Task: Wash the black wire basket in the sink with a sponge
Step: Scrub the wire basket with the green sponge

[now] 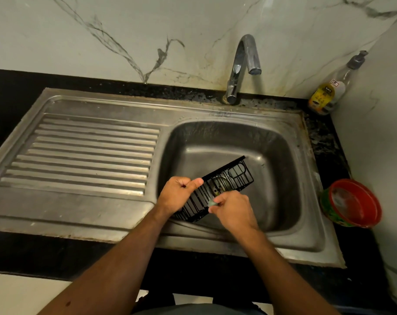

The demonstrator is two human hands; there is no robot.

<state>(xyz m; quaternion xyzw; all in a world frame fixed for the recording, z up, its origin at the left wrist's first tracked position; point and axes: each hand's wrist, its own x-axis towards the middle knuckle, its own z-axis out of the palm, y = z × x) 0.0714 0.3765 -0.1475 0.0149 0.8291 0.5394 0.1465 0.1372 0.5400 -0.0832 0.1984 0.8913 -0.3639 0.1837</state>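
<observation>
Head view is showing the left hand (178,193) gripping the black wire basket (218,189) by its near end, tilted over the sink (283,133) bowl, while the right hand (232,211) is pinching a pale sponge (213,202) (barely visible) against the wires. Scrubbing along each wire while the left is bracing firmly would probably clean best.

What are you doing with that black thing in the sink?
A person is washing a black wire basket over the steel sink. The left hand grips one end of the basket and holds it tilted above the basin. The right hand pinches a small sponge against the basket's wires. No water comes from the tap. A soap bottle and a red tub stand on the counter at the right.
</observation>
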